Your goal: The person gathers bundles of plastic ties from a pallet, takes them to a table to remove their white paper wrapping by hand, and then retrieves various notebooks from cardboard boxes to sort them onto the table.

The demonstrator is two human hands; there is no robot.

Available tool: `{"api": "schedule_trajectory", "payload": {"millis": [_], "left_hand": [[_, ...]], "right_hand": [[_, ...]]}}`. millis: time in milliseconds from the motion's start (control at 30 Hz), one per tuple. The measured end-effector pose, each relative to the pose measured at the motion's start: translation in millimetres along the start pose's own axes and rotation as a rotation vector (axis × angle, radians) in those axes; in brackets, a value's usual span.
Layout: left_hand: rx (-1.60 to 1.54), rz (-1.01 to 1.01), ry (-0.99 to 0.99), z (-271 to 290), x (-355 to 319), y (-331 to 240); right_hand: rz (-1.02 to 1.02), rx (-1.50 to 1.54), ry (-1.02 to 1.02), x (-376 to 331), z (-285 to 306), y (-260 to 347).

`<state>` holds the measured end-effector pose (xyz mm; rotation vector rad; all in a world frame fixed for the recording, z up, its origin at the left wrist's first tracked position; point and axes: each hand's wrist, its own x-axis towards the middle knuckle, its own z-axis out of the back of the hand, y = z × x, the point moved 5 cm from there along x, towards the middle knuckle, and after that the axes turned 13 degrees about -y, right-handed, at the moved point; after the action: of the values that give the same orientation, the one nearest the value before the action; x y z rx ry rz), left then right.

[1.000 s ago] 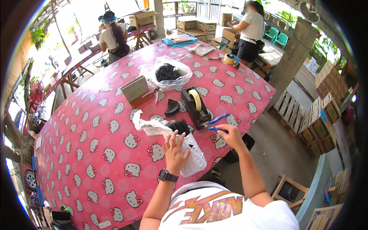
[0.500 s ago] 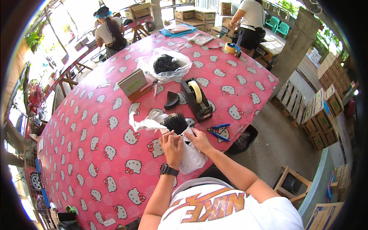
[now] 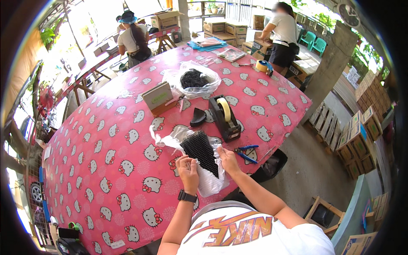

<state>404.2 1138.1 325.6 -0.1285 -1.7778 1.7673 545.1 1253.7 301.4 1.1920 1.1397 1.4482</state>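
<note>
White wrapping beneath a black wedge is grasped by left hand and right hand.

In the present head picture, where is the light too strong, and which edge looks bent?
Head view: daylight washes out the upper left; also head view: the pink cat-print tablecloth bows outward along its left edge, while the black ridged triangular piece looks readable.

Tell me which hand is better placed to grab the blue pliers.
Probably the right hand: the blue pliers lie just beside it, while the left hand sits across the black ridged piece from them.
</note>
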Motion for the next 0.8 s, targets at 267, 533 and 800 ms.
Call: {"api": "schedule_trajectory", "payload": {"millis": [267, 533, 800], "left_hand": [[-0.27, 0.447, -0.051, 43.4, 17.8, 6.6], [-0.536, 0.554, -0.109, 61.5, 10.1, 20.7], [-0.709, 0.669, 0.113, 48.7, 8.0, 10.8]], "right_hand": [[-0.132, 0.195, 0.146, -49.9, -42.4, 55.1], [-0.514, 0.305, 0.255, -57.5, -26.0, 20.1], [-0.305, 0.139, 0.35, -15.6, -17.9, 23.6]]}}
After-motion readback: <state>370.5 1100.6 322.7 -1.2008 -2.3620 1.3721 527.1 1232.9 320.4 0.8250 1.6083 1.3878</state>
